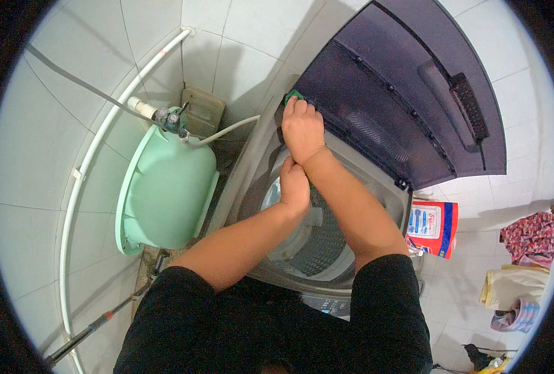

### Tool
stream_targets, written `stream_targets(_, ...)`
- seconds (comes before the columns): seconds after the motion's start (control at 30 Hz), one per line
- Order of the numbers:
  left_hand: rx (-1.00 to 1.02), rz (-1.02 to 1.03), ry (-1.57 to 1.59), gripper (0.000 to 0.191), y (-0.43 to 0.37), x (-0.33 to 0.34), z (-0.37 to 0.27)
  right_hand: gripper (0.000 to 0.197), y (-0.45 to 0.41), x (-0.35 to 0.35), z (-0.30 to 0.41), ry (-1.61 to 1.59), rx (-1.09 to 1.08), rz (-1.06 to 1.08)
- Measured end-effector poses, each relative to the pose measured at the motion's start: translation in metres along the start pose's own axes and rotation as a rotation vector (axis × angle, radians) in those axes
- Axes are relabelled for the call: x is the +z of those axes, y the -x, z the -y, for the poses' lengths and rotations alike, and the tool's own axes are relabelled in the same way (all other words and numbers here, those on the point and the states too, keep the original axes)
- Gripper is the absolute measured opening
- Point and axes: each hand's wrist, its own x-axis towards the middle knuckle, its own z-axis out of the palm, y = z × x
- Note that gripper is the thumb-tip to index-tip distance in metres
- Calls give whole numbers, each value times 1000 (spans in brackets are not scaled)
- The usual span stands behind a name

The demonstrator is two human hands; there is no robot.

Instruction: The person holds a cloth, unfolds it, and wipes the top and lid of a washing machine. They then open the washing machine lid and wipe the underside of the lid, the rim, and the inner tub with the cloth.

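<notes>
My right hand (302, 128) grips a green cloth (294, 96), pressing it at the back left corner of a top-loading washing machine (249, 187), beside the lid hinge. Just below my right wrist is my left hand (295, 187), its fingers curled. A bit of green material shows at that hand's right side, mostly hidden by the hand and the right forearm. The machine's dark translucent lid (375, 93) stands raised behind. Under my forearms the perforated metal drum (324, 243) lies uncovered. Part of the control panel (328, 305) shows by my shirt.
A light green plastic basin (174, 191) leans on its side at the left, below a tap (170, 119) with a hose. A white pipe (90, 140) runs along the tiled wall. A red and white packet (432, 229) sits right of the machine. Clothes (529, 238) hang far right.
</notes>
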Motion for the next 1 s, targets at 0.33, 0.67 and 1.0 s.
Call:
stream_targets(0.33,-1,6,127,27,1,7,-22,17,-19,-7,5,-119,81,270)
stream_targets(0.67,106,100,-74,11,2,8,-31,27,10,-45,-53,-1307,618,179)
stream_targets(1.0,1175,424,-880,33,34,14,-40,32,129,-106,-70,-1935,1365,-361)
